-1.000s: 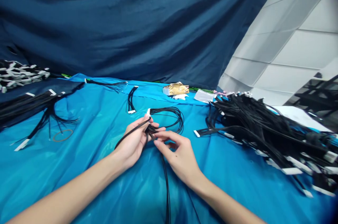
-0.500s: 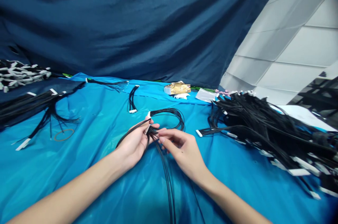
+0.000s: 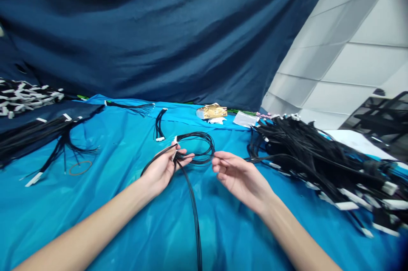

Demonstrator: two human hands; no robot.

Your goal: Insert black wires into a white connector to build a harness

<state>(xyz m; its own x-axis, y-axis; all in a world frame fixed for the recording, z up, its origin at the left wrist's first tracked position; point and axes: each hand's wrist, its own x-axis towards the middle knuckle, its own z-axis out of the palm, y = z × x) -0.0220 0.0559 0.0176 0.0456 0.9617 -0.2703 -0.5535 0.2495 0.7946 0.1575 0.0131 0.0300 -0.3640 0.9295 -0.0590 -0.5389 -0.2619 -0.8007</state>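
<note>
Wire harness [image 3: 191,152] sits mid-table on the blue cloth [image 3: 127,220]: thin black leads coiled into a loop beyond the hands, a straight run trailing toward the camera, a small white connector at the loop's near-left edge. Left hand [image 3: 164,168] is pinched on it where the loop crosses itself, thumb and fingers closed over the strands. Right hand [image 3: 240,175] is just beside the loop's right side, fingers loosely curled, palm up; can't tell if the fingertips touch a strand. Hands are apart.

Around it:
- Big pile of harnesses [image 3: 318,156] to the right, tangled black leads with flat white plugs, one lead reaching close to the right hand.
- Flat bundle of black wires [image 3: 41,135] far left, fanned ends, white tips.
- Thin rubber band [image 3: 80,168] near that bundle, lying flat.
- Short harness [image 3: 158,126] behind the loop, alone.
- Heap of white connectors [image 3: 25,94] at the far-left edge.
- Crinkled gold wrapper [image 3: 212,111] at the back edge, shiny.

Cloth is glossy, wrinkled, bright blue. Dark navy drape [image 3: 159,28] hangs behind, soft folds. White panelled wall [image 3: 350,49] upper right.
</note>
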